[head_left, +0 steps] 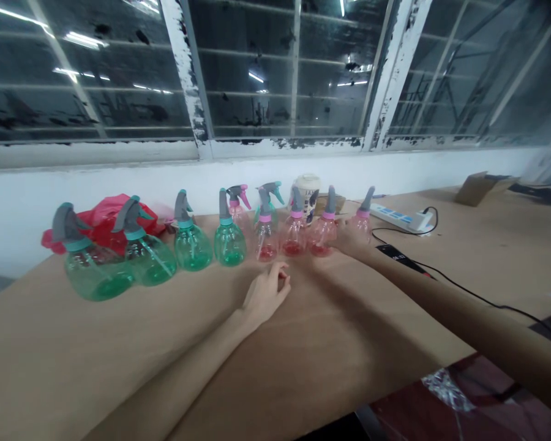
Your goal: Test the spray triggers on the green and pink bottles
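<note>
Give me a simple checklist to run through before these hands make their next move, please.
1. Left hand free: ok, nothing visible in it.
2. Right hand gripping firmly: cannot tell; it is at the pink bottles, but its fingers are unclear.
3. Spray tops on the four green bottles in front: ok, all fitted.
4. Those green bottles full: not ok, green liquid only near the bottom.
5. Phone clear of the right forearm: cannot tell; they appear close.

I seem to be in a workshop: spray bottles (230, 242) line my tabletop (330, 361), a power strip (397, 217) lies on it, and behind it windows (248, 92) with peeling frames (187, 67) show tube lights (85, 40).
</note>
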`<control>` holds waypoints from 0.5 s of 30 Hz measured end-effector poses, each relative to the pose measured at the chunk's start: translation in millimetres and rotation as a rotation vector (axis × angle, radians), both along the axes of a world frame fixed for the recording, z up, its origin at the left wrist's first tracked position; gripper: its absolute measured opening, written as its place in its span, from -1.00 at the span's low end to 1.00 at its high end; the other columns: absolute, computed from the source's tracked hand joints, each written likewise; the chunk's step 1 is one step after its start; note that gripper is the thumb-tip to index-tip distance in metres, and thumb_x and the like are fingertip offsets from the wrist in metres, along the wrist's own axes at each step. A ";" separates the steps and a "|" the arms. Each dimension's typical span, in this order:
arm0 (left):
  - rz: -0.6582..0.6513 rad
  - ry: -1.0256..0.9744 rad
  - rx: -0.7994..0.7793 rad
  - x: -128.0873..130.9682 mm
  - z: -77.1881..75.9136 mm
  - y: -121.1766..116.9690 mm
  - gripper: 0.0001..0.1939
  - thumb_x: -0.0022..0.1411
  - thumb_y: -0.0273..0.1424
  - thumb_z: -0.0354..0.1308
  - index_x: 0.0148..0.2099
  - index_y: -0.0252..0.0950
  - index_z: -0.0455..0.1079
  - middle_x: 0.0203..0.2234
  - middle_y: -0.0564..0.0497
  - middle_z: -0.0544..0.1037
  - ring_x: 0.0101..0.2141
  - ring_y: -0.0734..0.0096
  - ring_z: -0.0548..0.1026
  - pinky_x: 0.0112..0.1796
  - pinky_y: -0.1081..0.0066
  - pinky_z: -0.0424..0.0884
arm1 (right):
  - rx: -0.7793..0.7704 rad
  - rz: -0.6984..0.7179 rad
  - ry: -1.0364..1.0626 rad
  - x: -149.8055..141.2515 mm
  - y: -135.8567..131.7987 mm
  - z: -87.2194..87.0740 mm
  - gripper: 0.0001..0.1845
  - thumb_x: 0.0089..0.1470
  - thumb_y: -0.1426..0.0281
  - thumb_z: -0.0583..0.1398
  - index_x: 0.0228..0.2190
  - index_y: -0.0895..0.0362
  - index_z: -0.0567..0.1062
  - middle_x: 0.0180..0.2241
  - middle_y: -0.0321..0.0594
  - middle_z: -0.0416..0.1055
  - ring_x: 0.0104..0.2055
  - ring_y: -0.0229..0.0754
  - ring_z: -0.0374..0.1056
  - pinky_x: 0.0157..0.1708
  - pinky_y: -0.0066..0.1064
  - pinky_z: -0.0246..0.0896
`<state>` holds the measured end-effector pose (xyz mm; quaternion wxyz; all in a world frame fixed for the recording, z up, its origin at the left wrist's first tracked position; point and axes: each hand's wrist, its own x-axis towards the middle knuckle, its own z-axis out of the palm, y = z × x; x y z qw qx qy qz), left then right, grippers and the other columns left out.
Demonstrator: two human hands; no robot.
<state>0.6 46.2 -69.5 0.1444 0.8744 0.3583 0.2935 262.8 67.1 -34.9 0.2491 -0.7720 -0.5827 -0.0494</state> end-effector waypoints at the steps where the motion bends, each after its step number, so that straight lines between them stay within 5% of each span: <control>1: -0.001 0.004 0.001 0.0 0.0 -0.2 -0.74 0.17 -0.52 0.02 -0.06 -0.27 0.22 -0.32 -0.01 0.53 -0.41 0.38 0.53 -0.32 0.34 0.45 | -0.010 -0.006 -0.003 -1.6 1.4 0.0 -0.49 -0.20 0.28 0.29 -0.16 0.22 0.42 -0.14 0.14 0.42 -0.05 0.25 0.33 -0.16 -0.05 0.23; 10: 0.005 0.045 0.011 0.3 -0.9 0.4 -0.75 0.19 -0.51 0.02 -0.05 -0.28 0.22 -0.34 -0.01 0.54 -0.40 0.36 0.53 -0.31 0.33 0.45 | 0.066 -0.050 0.038 -5.4 -11.4 -0.3 -0.26 -0.12 0.28 0.24 0.09 0.24 0.18 -0.03 0.16 0.37 0.04 0.28 0.25 -0.06 0.05 0.12; 15: 0.009 0.049 0.020 0.2 -0.8 0.3 -0.75 0.18 -0.51 0.03 -0.06 -0.27 0.23 -0.33 -0.02 0.54 -0.35 0.33 0.53 -0.29 0.33 0.44 | 0.182 0.015 0.090 7.9 -39.2 -9.6 -0.27 -0.12 0.18 0.25 0.05 0.17 0.18 -0.04 0.03 0.38 -0.04 0.13 0.33 -0.14 -0.10 0.22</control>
